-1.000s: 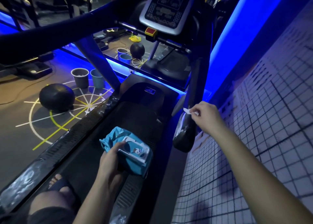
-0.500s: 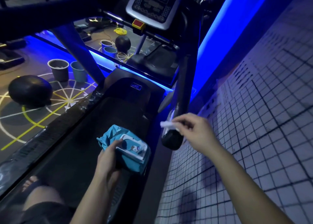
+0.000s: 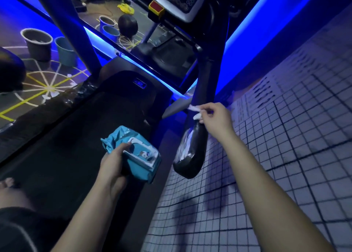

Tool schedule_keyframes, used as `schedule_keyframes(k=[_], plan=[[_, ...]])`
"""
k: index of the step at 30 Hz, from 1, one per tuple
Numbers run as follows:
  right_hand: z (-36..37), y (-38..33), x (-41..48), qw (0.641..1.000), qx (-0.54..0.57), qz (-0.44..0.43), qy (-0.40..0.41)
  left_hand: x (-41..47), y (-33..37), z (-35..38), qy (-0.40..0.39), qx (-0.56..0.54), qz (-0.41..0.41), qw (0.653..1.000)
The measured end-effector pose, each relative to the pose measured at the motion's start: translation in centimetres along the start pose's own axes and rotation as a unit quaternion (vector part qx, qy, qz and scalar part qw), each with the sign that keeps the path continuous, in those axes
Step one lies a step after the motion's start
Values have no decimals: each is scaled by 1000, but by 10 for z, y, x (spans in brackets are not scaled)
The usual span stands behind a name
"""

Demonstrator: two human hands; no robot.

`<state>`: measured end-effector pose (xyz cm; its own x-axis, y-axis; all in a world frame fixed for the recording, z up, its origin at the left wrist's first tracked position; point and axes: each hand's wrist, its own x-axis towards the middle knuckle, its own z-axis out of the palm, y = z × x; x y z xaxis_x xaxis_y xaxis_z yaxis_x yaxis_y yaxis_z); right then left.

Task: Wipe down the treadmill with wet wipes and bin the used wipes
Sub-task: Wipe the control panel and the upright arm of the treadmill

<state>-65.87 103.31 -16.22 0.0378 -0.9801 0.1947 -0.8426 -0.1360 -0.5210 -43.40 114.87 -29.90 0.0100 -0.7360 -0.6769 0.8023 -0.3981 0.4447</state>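
Right hand point(image 3: 214, 116) pinches a limp, light wet wipe point(image 3: 194, 108) against the treadmill handrail point(image 3: 192, 149); bunch it for firmer purchase. Left hand point(image 3: 112, 163) grips the soft, crushable wipe pack point(image 3: 141, 156).

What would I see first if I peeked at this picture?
Bright blue light glows in a strip at the upper right. Low in the middle, the left hand grips a turquoise wipes pack over the dark treadmill belt. Beside it, the right hand pinches a white wipe by the black handrail.
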Motion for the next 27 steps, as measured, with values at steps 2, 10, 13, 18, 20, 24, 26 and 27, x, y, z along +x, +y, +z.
schedule_keyframes(k=[2,10,13,18,20,24,26,27], plan=[[4,-3,3,994,-93,-42,-28,13,7,1,-13,-19,-7,1000],[-5,8,4,969,-212,-66,-110,35,30,23,-9,-53,-10,998],[-7,4,4,971,-204,-73,-99,39,26,26,-21,-34,-11,999],[-8,-1,-14,962,-224,-95,-121,40,30,27,-24,-15,-4,1000],[-9,-11,-24,953,-242,-93,-158,42,32,26,-23,-18,-8,1000],[-27,-39,-35,943,-194,-33,-268,39,36,24,-23,-24,-10,999],[-36,-47,-25,968,-62,-2,-244,36,37,25,-19,-25,-4,999],[-37,-46,-15,981,-22,2,-191,35,38,26,-18,-25,-1,1000]])
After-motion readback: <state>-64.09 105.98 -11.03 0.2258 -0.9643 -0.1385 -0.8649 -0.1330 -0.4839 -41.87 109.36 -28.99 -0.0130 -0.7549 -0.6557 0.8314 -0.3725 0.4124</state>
